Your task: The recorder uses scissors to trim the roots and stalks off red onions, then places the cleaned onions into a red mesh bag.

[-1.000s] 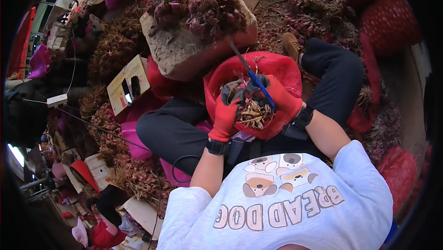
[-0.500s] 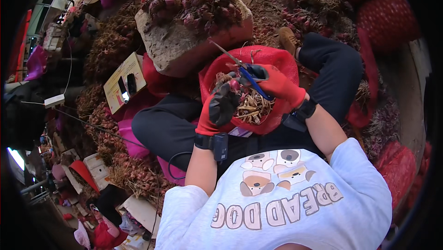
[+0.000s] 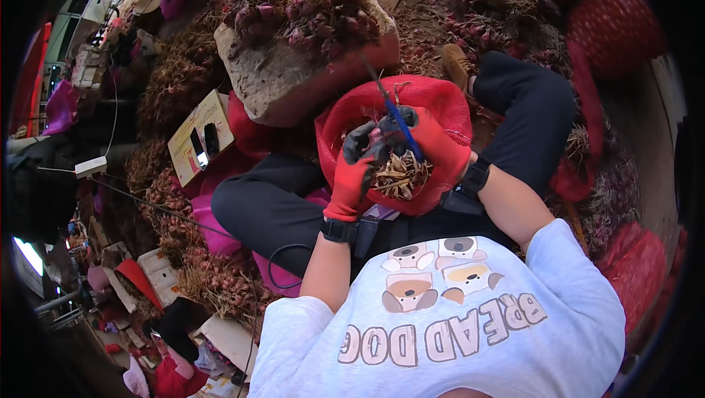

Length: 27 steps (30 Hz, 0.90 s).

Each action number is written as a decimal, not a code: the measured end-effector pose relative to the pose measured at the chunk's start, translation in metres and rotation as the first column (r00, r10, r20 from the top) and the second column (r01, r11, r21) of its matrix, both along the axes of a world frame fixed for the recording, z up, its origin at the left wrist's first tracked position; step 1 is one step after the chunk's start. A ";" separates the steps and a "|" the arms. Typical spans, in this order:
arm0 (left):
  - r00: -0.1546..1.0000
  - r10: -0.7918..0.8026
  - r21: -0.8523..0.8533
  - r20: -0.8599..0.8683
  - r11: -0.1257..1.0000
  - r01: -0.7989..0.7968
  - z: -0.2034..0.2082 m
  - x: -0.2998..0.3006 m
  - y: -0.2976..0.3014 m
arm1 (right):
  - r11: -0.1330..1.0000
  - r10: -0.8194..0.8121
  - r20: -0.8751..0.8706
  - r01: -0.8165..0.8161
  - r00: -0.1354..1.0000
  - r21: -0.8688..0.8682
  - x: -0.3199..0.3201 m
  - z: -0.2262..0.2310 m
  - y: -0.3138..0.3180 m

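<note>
Inside the red sack (image 3: 444,95) lie dry clippings (image 3: 402,175); left fingers (image 3: 359,139) pinch a bulb (image 3: 375,135), right fingers (image 3: 418,116) scissors (image 3: 406,134).

Premises present as a produce-handling shed or similar workplace. Evidence: an open red mesh sack (image 3: 440,97) containing dry trimmings (image 3: 400,176) lies directly below the gloved fingers (image 3: 358,142). A rough pale block (image 3: 272,78) bearing bunches of reddish bulbs (image 3: 319,16) stands just beyond them. Long heaps of stalked bulbs (image 3: 211,273) extend to the fingers' left. Far to their right, bulging mesh sacks (image 3: 617,27) stand near a further pile of bulbs (image 3: 492,16). Debris litters the ground (image 3: 416,37) ahead.
</note>
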<state>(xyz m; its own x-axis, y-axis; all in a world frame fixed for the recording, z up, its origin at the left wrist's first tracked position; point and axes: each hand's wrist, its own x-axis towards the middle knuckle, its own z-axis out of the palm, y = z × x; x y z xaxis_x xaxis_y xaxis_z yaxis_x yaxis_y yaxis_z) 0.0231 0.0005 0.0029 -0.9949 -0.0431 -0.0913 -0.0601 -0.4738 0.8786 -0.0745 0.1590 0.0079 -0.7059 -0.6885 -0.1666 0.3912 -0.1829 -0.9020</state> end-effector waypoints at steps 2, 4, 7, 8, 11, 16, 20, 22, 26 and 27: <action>0.996 -0.088 -0.230 0.009 0.969 0.088 -0.002 0.003 0.000 | 1.000 -0.004 0.050 0.003 0.999 0.027 -0.002 -0.003 0.005; 0.989 -0.146 -0.446 0.017 0.884 0.138 -0.011 0.005 -0.004 | 0.999 -0.003 0.041 0.001 0.999 0.043 -0.002 -0.003 0.004; 0.993 -0.107 -0.251 0.058 0.961 0.118 -0.020 0.007 -0.008 | 1.000 0.004 0.006 -0.004 1.000 0.023 0.002 -0.003 0.002; 0.990 -0.057 0.179 0.127 0.983 0.033 -0.013 0.006 -0.004 | 1.000 0.010 0.040 -0.010 0.999 -0.003 0.001 0.002 0.002; 0.988 -0.092 0.811 0.126 0.584 -0.049 -0.026 0.009 -0.020 | 0.958 0.009 -0.305 0.079 0.952 0.276 0.001 0.032 0.008; 0.980 0.151 0.780 0.131 0.594 -0.196 -0.021 0.004 -0.042 | 0.719 0.336 -0.735 0.344 0.589 0.604 0.016 0.039 0.042; 0.979 0.152 0.735 0.137 0.647 -0.203 -0.014 0.005 -0.039 | 0.708 0.373 -0.701 0.302 0.608 0.638 0.035 0.042 0.050; 0.989 0.137 0.645 0.052 0.752 -0.138 -0.020 0.004 -0.037 | 0.696 0.385 -0.716 0.326 0.582 0.639 0.040 0.041 0.043; 0.999 -0.007 0.677 0.047 0.735 -0.027 -0.004 0.009 -0.032 | 0.631 0.433 -0.717 0.384 0.546 0.674 0.042 0.037 0.030; 0.999 0.042 0.577 0.031 0.815 -0.052 0.006 0.009 -0.020 | 0.610 0.462 -0.702 0.381 0.542 0.695 0.041 0.036 0.028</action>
<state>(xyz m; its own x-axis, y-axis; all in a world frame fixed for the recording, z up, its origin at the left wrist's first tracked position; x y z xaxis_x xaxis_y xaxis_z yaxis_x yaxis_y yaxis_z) 0.0317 -0.0197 0.0093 -0.9912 -0.0238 -0.1302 -0.0365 -0.8963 0.4418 -0.0331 0.1865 0.0440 -0.7694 -0.6387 -0.0087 -0.5335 0.6501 -0.5411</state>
